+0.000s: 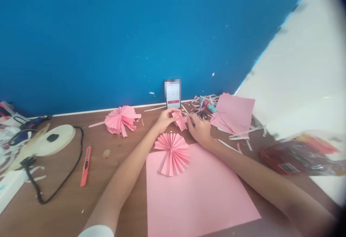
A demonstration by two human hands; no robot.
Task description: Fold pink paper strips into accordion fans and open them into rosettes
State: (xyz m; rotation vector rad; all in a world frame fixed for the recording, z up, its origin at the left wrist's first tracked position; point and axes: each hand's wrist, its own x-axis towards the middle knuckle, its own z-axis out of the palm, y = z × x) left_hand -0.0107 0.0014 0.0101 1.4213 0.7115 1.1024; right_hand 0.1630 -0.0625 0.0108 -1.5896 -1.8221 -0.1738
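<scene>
My left hand (165,120) is closed on a small pink paper piece (181,122) in front of the phone, thumb on one side and fingers on the other. Just to its right, my right hand (200,128) is closed in a pinch beside that paper. A thin pale strip (185,109) shows at the right fingertips; whether they grip it I cannot tell. Below both hands, a pleated pink paper fan (173,154) spreads partly round on a large pink sheet (205,193).
Against the blue wall leans a phone (173,94). Another pleated pink rosette (120,121), a red box cutter (85,166) and a tape roll (61,139) with a black cable (78,157) lie left. Pink sheets (235,112), scissors (204,115) and paper scraps lie right, near a plastic-wrapped pack (292,156).
</scene>
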